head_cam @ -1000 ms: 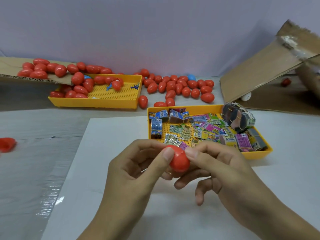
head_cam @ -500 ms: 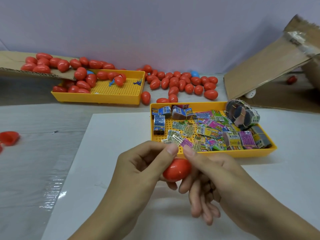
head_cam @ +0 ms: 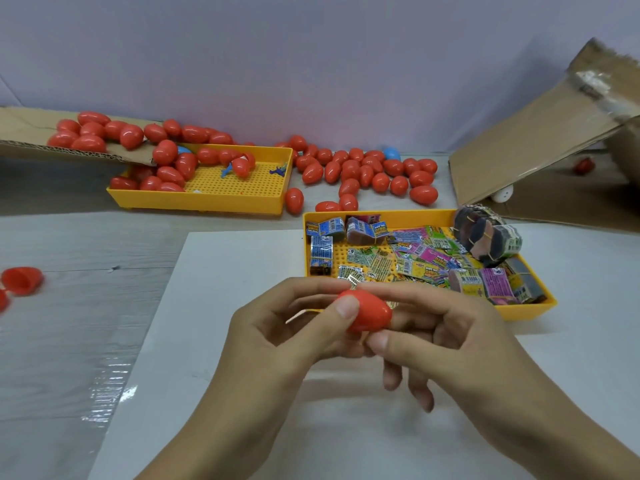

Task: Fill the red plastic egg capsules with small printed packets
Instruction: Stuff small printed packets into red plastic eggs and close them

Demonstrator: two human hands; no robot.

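Both hands hold one closed red egg capsule (head_cam: 369,311) over the white sheet (head_cam: 214,341), just in front of the packet tray. My left hand (head_cam: 287,337) pinches it with thumb and fingers from the left. From the right, my right hand (head_cam: 446,341) grips it between forefinger on top and thumb below. The yellow tray (head_cam: 526,311) behind holds several small printed packets (head_cam: 420,259) and banded bundles (head_cam: 486,237). Several red egg capsules (head_cam: 367,171) lie loose at the back.
A second yellow tray (head_cam: 207,199) at the back left holds several red eggs under a cardboard flap (head_cam: 20,133). An open red capsule half (head_cam: 22,280) lies far left. A cardboard box (head_cam: 540,140) leans at the right. One blue egg (head_cam: 391,154) sits among the red.
The egg has turned in my fingers to lie more sideways. My right thumb has moved under it and the forefinger over it. The view has shifted slightly.
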